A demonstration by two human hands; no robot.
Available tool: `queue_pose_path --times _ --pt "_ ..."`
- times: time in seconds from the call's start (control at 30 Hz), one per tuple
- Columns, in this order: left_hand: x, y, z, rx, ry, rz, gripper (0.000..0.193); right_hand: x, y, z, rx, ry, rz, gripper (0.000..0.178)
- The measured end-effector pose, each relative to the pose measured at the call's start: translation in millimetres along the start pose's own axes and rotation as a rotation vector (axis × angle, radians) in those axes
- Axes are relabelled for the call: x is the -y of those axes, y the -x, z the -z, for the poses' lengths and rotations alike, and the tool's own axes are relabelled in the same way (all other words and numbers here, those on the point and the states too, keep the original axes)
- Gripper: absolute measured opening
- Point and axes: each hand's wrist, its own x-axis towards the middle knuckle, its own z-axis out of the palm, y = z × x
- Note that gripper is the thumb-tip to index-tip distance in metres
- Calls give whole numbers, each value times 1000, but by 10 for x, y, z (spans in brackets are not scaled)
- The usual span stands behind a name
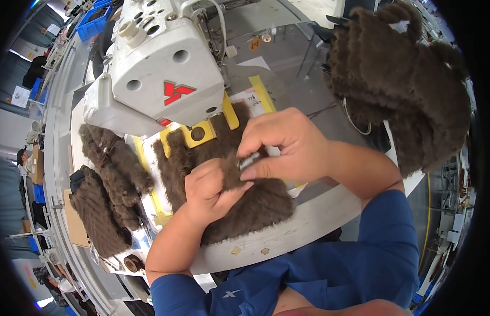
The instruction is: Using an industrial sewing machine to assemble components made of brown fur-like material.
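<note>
Over the sewing table, my left hand (205, 189) is closed on an edge of a brown plush fabric piece (255, 210), its thumb pointing right. The fabric lies pile up across the table's near side, and part of it bunches up between my hands. My right hand (289, 145) pinches a small grey shiny piece (249, 160) between thumb and fingers, against the raised plush. Its exact kind is too small to tell. Just beyond my hands, a yellow plate (200, 134) with a round hole sits under the white sewing machine head (166, 68), with plush around it.
More brown plush pieces (100, 210) lie left of the machine. A big heap of brown plush (398, 84) stands at the far right. A brown spool (133, 263) rests at the table's left front. Blue bins (94, 21) and other workstations are beyond on the left.
</note>
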Motion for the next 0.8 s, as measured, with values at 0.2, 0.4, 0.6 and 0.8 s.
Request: queue_pose_path --times 0.2,0.4,0.6,0.8 --pt "-189 -123 -97 -31 32 411 34 -283 -169 134 3 -270 -479 19" --pt "-11 -89 103 383 -103 384 56 -801 -502 92 224 394 -433 28" --pt "275 -58 156 281 -600 177 48 -1114 -591 -225 -28 361 -266 35" --pt "321 -93 72 279 -755 87 28 -1118 -650 -174 -58 579 -387 35"
